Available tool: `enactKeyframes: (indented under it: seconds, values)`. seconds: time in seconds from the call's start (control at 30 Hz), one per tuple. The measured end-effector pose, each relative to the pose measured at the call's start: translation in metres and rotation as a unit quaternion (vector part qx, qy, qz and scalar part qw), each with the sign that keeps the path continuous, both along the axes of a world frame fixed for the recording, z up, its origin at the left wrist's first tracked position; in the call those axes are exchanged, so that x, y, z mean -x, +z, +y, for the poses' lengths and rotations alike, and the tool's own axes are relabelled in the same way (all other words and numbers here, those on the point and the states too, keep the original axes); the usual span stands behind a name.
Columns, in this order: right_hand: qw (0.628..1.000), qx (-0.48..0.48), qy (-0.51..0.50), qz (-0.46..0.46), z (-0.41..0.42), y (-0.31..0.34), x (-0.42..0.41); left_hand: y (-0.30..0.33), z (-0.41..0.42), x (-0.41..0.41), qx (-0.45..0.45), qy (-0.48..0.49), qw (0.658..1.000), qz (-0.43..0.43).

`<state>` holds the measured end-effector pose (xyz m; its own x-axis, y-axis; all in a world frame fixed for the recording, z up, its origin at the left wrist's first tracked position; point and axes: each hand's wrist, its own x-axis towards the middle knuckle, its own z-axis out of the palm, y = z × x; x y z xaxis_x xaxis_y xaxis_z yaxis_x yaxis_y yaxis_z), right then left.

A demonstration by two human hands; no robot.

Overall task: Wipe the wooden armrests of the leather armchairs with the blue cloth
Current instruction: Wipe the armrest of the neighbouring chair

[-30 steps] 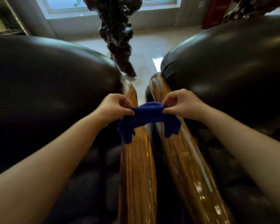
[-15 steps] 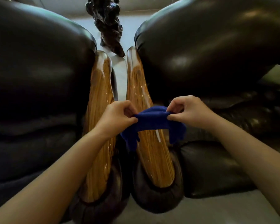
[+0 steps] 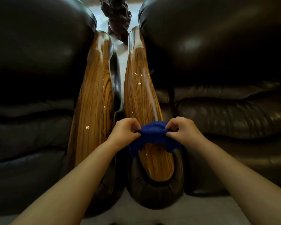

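Since half a second ago we see both hands lower toward the near end of the right armrest (image 3: 143, 101), cloth still stretched between them. Left to right: left armchair (image 3: 31, 70), left armrest (image 3: 94, 98) bare, left hand (image 3: 123, 133) pinching the blue cloth (image 3: 152, 137), right hand (image 3: 183, 130) pinching its other end, right armchair (image 3: 217, 54). Cloth drapes across the right armrest; a dark carved stand (image 3: 118, 18) sits behind the gap.

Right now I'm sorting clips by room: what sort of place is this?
Probably a living room or lounge: two leather armchairs side by side with glossy wooden armrests, and a dark carved sculpture on the pale floor behind.
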<state>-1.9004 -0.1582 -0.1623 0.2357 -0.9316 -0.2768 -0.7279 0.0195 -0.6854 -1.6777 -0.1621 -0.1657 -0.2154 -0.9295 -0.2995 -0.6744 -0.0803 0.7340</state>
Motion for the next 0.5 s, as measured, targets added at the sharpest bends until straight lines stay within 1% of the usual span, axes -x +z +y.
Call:
enactKeyframes:
  seconds: [0.17, 0.33, 0.37, 0.43, 0.5]
  values:
    - [1.0, -0.017, -0.022, -0.01, 0.003, -0.036, -0.005, -0.033, -0.002, -0.001, -0.001, 0.023, 1.0, 0.001]
    - [0.998, -0.023, -0.054, -0.029, 0.014, -0.053, -0.002, -0.044, 0.016, 0.003, -0.008, 0.045, 0.999, 0.014]
    - [0.997, -0.017, -0.07, -0.041, 0.017, -0.054, -0.003, -0.045, 0.02, 0.004, 0.007, 0.056, 0.998, 0.014]
    - [0.991, 0.045, -0.123, -0.037, 0.024, -0.061, -0.007, -0.05, 0.028, 0.01, 0.102, 0.095, 0.99, -0.002]
    - [0.977, 0.117, -0.178, 0.019, 0.028, -0.069, -0.018, -0.058, 0.034, 0.022, 0.189, 0.136, 0.972, -0.033]
